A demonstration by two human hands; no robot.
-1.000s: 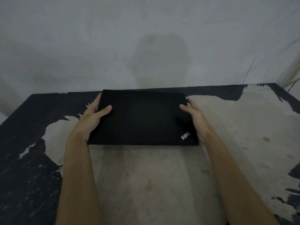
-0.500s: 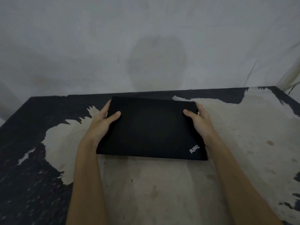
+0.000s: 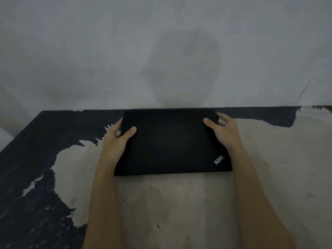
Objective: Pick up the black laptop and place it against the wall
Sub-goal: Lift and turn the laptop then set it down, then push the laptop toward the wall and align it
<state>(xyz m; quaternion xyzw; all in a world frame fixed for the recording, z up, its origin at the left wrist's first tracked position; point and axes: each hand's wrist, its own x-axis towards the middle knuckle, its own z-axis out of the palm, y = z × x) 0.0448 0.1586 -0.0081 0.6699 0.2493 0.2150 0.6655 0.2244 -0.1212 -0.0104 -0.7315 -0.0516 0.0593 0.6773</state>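
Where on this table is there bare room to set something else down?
Free: the worn pale stretch right of the right hand, the dark-painted corner left of the left hand, and the near area between the forearms. Occupied: the black laptop at the wall edge, mid-table.

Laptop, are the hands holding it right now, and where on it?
Yes. The left hand and right hand grip the closed black laptop by its two side edges, thumbs on the lid.
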